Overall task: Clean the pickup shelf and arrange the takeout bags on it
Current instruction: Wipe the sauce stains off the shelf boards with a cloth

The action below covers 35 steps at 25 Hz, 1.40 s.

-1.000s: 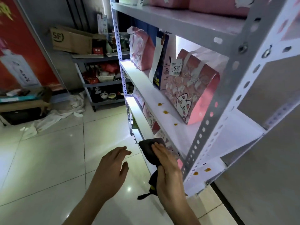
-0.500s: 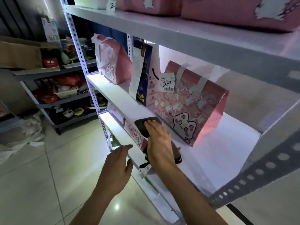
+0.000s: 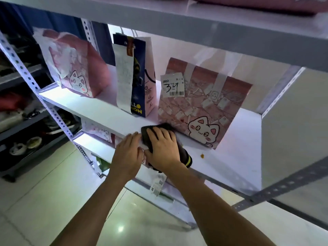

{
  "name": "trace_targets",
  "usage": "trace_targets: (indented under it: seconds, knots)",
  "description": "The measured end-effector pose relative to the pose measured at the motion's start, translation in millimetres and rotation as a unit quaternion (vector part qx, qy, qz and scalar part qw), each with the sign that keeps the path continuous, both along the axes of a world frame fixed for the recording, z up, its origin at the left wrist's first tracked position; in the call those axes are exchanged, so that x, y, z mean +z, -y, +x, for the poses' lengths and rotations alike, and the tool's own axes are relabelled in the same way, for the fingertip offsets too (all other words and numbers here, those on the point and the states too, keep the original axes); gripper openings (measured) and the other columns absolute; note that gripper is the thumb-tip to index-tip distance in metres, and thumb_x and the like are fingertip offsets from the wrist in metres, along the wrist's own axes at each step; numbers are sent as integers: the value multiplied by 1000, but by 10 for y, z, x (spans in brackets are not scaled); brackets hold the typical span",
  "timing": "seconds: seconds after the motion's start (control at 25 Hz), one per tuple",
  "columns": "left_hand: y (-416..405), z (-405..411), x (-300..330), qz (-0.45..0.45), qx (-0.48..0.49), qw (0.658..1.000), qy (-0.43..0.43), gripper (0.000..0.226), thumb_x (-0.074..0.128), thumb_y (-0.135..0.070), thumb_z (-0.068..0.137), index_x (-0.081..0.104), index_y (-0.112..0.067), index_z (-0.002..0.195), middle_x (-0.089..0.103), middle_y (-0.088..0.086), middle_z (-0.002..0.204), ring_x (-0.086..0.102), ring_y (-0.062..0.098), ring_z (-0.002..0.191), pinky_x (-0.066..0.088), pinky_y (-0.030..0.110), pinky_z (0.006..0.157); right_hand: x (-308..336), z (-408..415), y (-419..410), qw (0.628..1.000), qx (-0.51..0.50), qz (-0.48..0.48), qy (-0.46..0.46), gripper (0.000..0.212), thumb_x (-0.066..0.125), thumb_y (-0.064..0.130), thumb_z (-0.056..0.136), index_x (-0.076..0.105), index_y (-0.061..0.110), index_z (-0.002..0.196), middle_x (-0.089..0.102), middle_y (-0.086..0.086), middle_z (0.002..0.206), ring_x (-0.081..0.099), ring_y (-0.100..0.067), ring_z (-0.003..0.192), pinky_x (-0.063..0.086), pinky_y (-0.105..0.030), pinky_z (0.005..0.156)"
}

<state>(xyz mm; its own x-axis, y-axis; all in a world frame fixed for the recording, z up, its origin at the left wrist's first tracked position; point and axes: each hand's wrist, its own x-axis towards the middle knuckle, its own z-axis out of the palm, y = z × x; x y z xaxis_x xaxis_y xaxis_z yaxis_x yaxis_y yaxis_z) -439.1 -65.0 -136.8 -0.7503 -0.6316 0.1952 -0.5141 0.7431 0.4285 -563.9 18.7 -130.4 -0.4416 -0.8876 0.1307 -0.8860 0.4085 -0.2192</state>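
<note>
The white pickup shelf (image 3: 106,110) is carrying three takeout bags just beyond the hands: a cat-print pink bag (image 3: 202,110) touching the cloth, a blue bag (image 3: 136,75), another pink bag (image 3: 78,68). The right hand (image 3: 163,148) is pressing a dark cloth (image 3: 147,134) flat, fingers spread; the left hand (image 3: 127,153) is lying open alongside. Cleaning looks unfinished: an orange spot (image 3: 202,155) is sitting just right of the cloth, and arranging seems undone.

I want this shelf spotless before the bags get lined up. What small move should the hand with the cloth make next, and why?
Probably slide the dark cloth to the right along the shelf board to the small orange spot. The right hand presses the cloth flat just left of it, and the spot lies on open board in front of the pink cat bag, so no bag needs moving.
</note>
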Motion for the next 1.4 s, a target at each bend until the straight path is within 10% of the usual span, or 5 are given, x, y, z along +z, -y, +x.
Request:
trace_targets:
  seconds: [0.36,0.64,1.0,1.4]
  knots:
    - [108,-42,-179,-25,-42,997,53,66,45,-9,95,21,-7,156,19,11,165,10,32,153,16,50,122,-136,22,-996,988,-143,-23,50,64,44,31,102,22,16,160,17,-6,168,8,-22,156,2,-36,126]
    - [60,-45,-162,0,-40,998,51,67,48,-15,95,20,-6,156,15,12,165,7,33,153,18,56,120,8,15,-1812,951,-307,7,38,63,45,23,99,25,13,159,22,-5,167,15,-24,155,13,-41,127]
    - [41,-46,-110,4,-42,997,70,66,51,-18,95,22,-6,154,16,12,165,7,35,152,25,59,116,106,225,-1040,985,-161,28,61,62,42,23,104,18,17,161,11,-3,169,4,-21,156,2,-39,127]
    - [149,-96,-220,-6,-71,995,68,60,57,-13,91,31,-2,145,25,20,159,13,44,148,25,63,115,252,-290,-1605,888,-425,131,119,87,54,21,97,-5,3,159,-9,-20,167,-8,-36,155,4,-53,125]
